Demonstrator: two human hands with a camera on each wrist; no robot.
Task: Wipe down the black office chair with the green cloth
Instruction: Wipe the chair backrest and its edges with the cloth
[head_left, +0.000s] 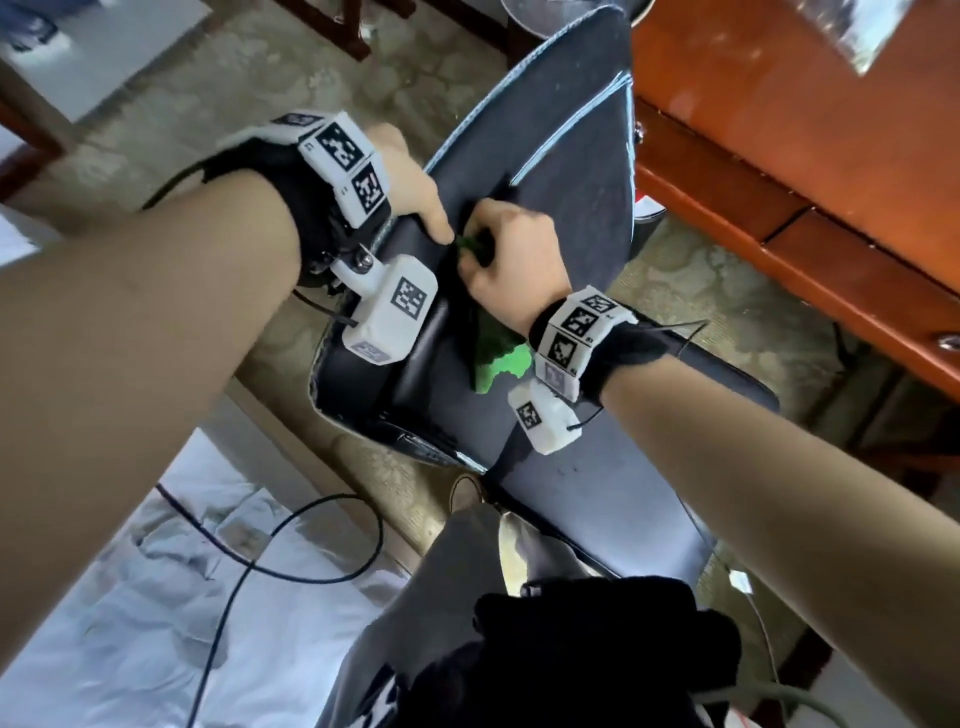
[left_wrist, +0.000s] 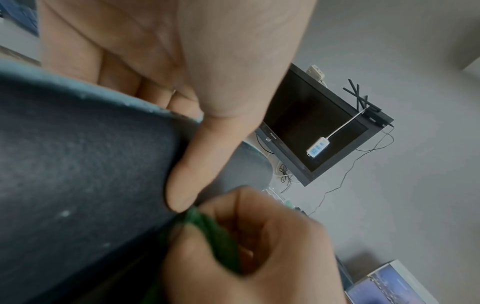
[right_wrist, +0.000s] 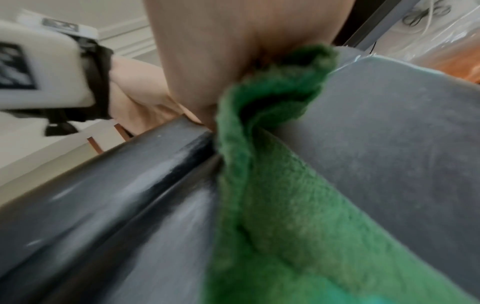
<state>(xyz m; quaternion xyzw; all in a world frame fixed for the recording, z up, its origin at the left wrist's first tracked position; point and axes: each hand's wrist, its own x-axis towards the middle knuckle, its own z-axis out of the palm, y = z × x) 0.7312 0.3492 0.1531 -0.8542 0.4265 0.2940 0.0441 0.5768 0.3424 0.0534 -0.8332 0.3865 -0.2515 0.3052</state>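
Bracing the black office chair (head_left: 566, 171) with our left hand (head_left: 410, 182), fingers curled over the edge of its backrest and thumb flat on the front, we kept it from swivelling. Our right hand (head_left: 511, 254) was bunched round the green cloth (head_left: 498, 358), knuckles pushed into the seam where backrest meets seat, the loose end trailing toward the wrist. To do this stretch well, we judged, the cloth should be pressed deep into the crease and drawn along it in one steady pass, the chair held firm throughout.
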